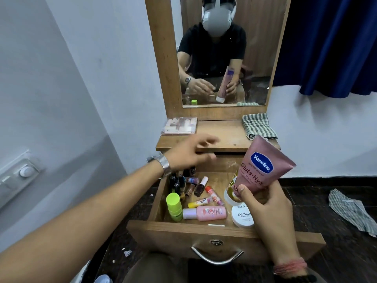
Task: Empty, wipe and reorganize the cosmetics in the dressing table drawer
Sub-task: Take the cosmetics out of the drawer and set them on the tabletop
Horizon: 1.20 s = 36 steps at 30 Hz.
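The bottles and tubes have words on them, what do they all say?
"Vaseline" and "Gluta-Hya": on the pink tube that the right hand holds.
"10X": on the same tube, by the thumb; the smaller print there is too blurred.
"zudio" and "NAIL POLIS", the rest hidden: on the white round tub in the drawer.
The pink bottle and the lip balms have print too small to read.

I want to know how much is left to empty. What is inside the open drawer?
The drawer holds a lime-capped bottle, a pink bottle, lip balms, nail polishes and a white jar. The right hand with the Vaseline tube hides the right side.
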### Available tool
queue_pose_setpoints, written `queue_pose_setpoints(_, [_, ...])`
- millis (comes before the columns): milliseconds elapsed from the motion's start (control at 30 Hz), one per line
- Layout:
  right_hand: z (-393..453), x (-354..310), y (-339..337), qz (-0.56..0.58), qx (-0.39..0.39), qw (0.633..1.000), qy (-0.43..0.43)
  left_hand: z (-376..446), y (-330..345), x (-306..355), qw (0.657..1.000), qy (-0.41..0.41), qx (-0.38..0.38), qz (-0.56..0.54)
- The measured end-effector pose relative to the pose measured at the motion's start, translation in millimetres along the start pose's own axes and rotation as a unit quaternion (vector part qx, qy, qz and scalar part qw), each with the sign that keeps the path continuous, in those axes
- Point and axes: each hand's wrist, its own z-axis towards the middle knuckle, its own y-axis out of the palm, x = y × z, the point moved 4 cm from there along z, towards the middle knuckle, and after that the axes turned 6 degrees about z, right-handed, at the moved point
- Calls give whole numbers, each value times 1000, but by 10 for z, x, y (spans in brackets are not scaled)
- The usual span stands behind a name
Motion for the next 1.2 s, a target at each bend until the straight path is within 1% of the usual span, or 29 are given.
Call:
queue_pose_setpoints(33, [-4, -16, 0, 12, 0, 1000, -4, -119, 135, 169, 997, 32, -66, -27])
queue_pose_setpoints(67, [-10, -36, 4, 31, -2, 1000, -6, -234, 255, 295, 991, 52, -113, -43])
queue_pose_setpoints(100, [-18, -54, 10, 48, -5, 999, -7, -328, 357, 379, 988, 61, -135, -48])
queue_pose_setpoints(133, [-27, -76, 20, 60, -10, 998, -9, -399, 432, 429, 988, 60, -136, -47])
queue_pose_setpoints(233, [-56, -138, 69, 71, -35, 997, -11, -505, 492, 465, 995, 39, -79, -36])
queue_pose_setpoints(333, [-82, -167, 123, 97, -61, 993, 7, -541, 391, 395, 999, 14, -29, -30])
queue_pose_setpoints(433, [-86, -125, 163, 79, -78, 994, 22, -482, 139, 172, 997, -41, 54, -34])
queue_pose_setpoints(500, [-89, -67, 190, 51, -97, 993, 37, -374, -72, -45, 987, -93, 128, -41])
queue_pose_setpoints(567, [-102, -44, 224, 12, -116, 992, 38, -229, -277, -291, 968, -146, 197, -56])
queue_pose_setpoints(633, [-119, -45, 254, -21, -128, 991, 38, -60, -445, -527, 948, -188, 249, -66])
queue_pose_setpoints(700, [-135, -57, 270, -51, -134, 989, 33, 107, -574, -723, 933, -214, 284, -60])
queue_pose_setpoints(833, [-119, -47, 294, -94, -147, 984, 23, 411, -674, -1005, 917, -243, 310, -68])
queue_pose_setpoints(1000, [-126, -30, 333, -148, -177, 972, 33, 633, -635, -1264, 919, -259, 292, -59])
queue_pose_setpoints(1200, [-136, -48, 372, -206, -204, 957, 23, 704, -608, -1377, 917, -257, 298, -57])
